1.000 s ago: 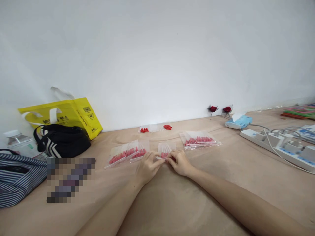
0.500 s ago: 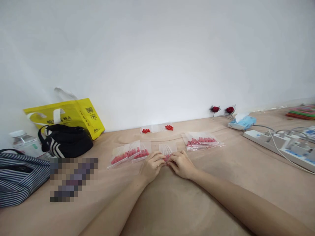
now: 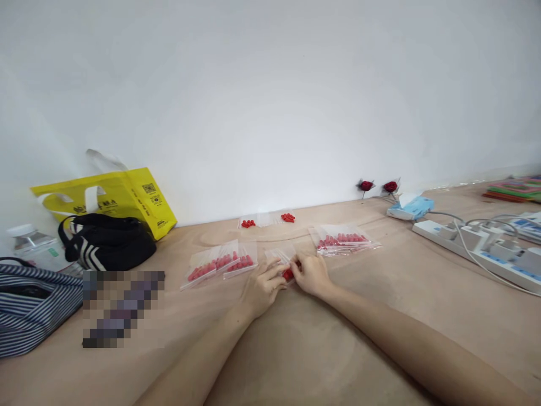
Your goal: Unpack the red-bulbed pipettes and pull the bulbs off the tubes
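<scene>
Between my hands lies a small clear zip bag (image 3: 279, 254), with red pieces (image 3: 288, 274) showing at its near end. My left hand (image 3: 264, 286) is closed on the bag's left side, fingertips at the red pieces. On the other side, my right hand (image 3: 310, 273) pinches the bag with thumb and forefinger. Fingers cover much of the bag, so whether its mouth is open is hard to see. To the left, overlapping zip bags (image 3: 220, 262) hold red capsule-like pieces. A stack of similar filled bags (image 3: 344, 239) lies to the right.
Near the wall are two small piles of red pieces (image 3: 248, 224) on or in clear bags. A yellow bag (image 3: 156, 192), black pouch (image 3: 122, 242) and striped bag (image 3: 38, 304) stand left. Right are red flowers (image 3: 366, 185), a tissue pack (image 3: 409, 207) and a power strip (image 3: 435, 230) with cables.
My right hand has shifted slightly up along the bag, and the gap between my fingertips is wider. The red pieces there show more brightly. The view has turned slightly right.
</scene>
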A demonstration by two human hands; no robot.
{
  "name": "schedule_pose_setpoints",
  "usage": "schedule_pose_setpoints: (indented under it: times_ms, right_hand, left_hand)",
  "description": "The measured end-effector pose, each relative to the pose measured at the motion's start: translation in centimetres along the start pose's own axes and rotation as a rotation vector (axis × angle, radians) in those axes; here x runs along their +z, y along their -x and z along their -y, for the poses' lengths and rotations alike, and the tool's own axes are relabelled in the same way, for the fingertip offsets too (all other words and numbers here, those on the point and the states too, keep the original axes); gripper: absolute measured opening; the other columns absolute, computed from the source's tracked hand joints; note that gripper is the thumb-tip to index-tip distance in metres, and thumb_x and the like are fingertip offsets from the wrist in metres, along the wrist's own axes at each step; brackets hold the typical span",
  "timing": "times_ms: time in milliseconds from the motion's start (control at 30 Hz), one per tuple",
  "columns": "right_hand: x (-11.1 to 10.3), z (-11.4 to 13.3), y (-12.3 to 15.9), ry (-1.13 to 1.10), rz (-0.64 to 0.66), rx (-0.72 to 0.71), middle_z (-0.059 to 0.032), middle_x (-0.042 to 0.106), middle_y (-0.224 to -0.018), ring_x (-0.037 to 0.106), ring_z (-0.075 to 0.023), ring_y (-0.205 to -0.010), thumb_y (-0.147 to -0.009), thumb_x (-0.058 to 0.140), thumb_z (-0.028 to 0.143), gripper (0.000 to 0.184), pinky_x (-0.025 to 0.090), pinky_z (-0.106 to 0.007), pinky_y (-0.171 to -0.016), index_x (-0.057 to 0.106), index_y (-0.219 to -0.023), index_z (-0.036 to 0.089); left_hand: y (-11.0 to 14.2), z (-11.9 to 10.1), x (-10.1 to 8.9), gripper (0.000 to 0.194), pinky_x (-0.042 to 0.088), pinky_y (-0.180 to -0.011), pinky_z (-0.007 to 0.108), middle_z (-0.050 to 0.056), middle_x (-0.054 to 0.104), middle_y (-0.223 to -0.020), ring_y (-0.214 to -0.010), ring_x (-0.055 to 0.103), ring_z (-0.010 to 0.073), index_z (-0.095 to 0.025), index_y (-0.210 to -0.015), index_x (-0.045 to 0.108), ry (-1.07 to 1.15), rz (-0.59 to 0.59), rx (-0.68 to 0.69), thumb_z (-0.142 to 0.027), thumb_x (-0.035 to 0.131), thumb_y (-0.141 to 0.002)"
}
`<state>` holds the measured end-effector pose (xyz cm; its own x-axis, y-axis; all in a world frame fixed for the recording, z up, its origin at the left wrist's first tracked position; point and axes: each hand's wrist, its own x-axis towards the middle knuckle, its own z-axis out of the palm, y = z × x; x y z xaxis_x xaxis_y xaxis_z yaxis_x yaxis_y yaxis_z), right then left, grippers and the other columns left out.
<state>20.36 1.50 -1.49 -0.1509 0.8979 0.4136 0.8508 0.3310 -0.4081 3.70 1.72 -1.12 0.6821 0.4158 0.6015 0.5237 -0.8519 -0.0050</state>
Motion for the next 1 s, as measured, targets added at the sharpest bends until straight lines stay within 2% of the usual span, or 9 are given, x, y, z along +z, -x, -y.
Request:
schedule_pose_setpoints:
  times_ms: [67, 133, 167, 233, 333, 500, 667, 833, 1000]
  right_hand:
    - [0.0, -0.6, -0.3, -0.048, -0.023, -0.035, 0.0002, 0.064, -0.075, 0.055, -0.0133, -0.070, -0.082, 0.044, 0.021, 0.014, 0.023, -0.027, -0.066, 0.057, -0.075, 0.019]
    - [0.0, -1.3, -0.4, -0.100, -0.048, -0.160, -0.0005, 0.064, -0.079, 0.055, -0.0139, -0.075, -0.083, 0.044, 0.019, 0.013, 0.025, -0.027, -0.068, 0.056, -0.077, 0.019]
    - [0.0, -1.7, -0.4, -0.132, -0.047, -0.238, -0.0010, 0.064, -0.080, 0.054, -0.0141, -0.077, -0.082, 0.044, 0.017, 0.013, 0.026, -0.027, -0.070, 0.056, -0.078, 0.019]
    - [-0.1, -2.5, -0.4, -0.194, -0.002, -0.401, -0.0016, 0.063, -0.082, 0.054, -0.0140, -0.078, -0.079, 0.044, 0.010, 0.015, 0.029, -0.026, -0.072, 0.056, -0.080, 0.019]
    - [-0.5, -4.0, -0.2, -0.254, 0.074, -0.537, -0.0012, 0.062, -0.079, 0.054, -0.0137, -0.076, -0.072, 0.042, 0.001, 0.023, 0.033, -0.026, -0.073, 0.056, -0.078, 0.019]
    - [-1.0, -6.2, -0.5, -0.325, -0.045, -0.381, -0.0011, 0.060, -0.074, 0.053, -0.0138, -0.071, -0.067, 0.041, 0.000, 0.022, 0.037, -0.026, -0.069, 0.053, -0.072, 0.018]
    - [-0.9, -6.7, -0.9, -0.347, -0.180, -0.215, -0.0004, 0.055, -0.066, 0.050, -0.0138, -0.065, -0.066, 0.054, 0.011, 0.008, 0.038, -0.025, -0.061, 0.050, -0.064, 0.018]
    - [-1.4, -5.9, -0.6, -0.399, 0.009, -0.263, -0.0005, 0.055, -0.063, 0.050, -0.0133, -0.066, -0.072, 0.055, 0.017, 0.012, 0.038, -0.024, -0.063, 0.058, -0.061, 0.017]
    - [-2.2, -5.1, -0.6, -0.507, 0.241, -0.359, -0.0023, 0.059, -0.079, 0.052, -0.0143, -0.074, -0.076, 0.057, 0.031, 0.017, 0.040, -0.025, -0.067, 0.065, -0.083, 0.018]
  left_hand:
    - [0.0, -0.1, -0.1, 0.020, 0.040, -0.092, 0.041, 0.002, 0.058, -0.112, -0.114, 0.041, 0.0223, -0.021, -0.070, 0.062, 0.003, 0.009, -0.003, -0.017, 0.047, -0.082]
    - [0.1, -0.1, -0.2, 0.013, 0.037, -0.096, 0.041, 0.003, 0.055, -0.116, -0.118, 0.039, 0.0216, -0.022, -0.084, 0.061, 0.045, 0.026, -0.038, -0.022, 0.049, -0.082]
    - [0.1, 0.0, -0.2, 0.018, 0.036, -0.097, 0.041, 0.005, 0.053, -0.119, -0.120, 0.037, 0.0217, -0.022, -0.097, 0.058, 0.074, 0.038, -0.078, -0.026, 0.052, -0.080]
    - [0.2, 0.2, -0.3, 0.051, 0.034, -0.099, 0.043, 0.009, 0.047, -0.125, -0.122, 0.034, 0.0235, -0.020, -0.120, 0.042, 0.112, 0.073, -0.197, -0.035, 0.059, -0.074]
    - [0.3, 0.6, -0.5, 0.072, 0.028, -0.101, 0.048, 0.013, 0.039, -0.132, -0.126, 0.026, 0.0284, -0.016, -0.127, 0.032, 0.102, 0.184, -0.335, -0.044, 0.062, -0.068]
    - [0.2, 0.3, -1.1, 0.058, 0.020, -0.102, 0.053, 0.011, 0.049, -0.122, -0.122, 0.033, 0.0299, -0.019, -0.117, 0.046, 0.088, 0.287, -0.344, -0.051, 0.056, -0.070]
    - [0.0, -0.4, -1.7, 0.040, 0.041, -0.085, 0.040, 0.006, 0.060, -0.094, -0.092, 0.053, 0.0210, -0.019, -0.111, 0.051, 0.167, 0.257, -0.301, -0.038, 0.054, -0.075]
    - [0.1, -0.3, -1.5, 0.020, 0.042, -0.074, 0.033, 0.003, 0.060, -0.076, -0.078, 0.054, 0.0181, -0.019, -0.090, 0.059, 0.173, 0.208, -0.336, -0.032, 0.054, -0.076]
    - [0.3, -0.2, -1.2, 0.018, 0.042, -0.069, 0.031, 0.003, 0.059, -0.074, -0.075, 0.053, 0.0173, -0.019, -0.083, 0.061, 0.115, 0.177, -0.370, -0.034, 0.053, -0.076]
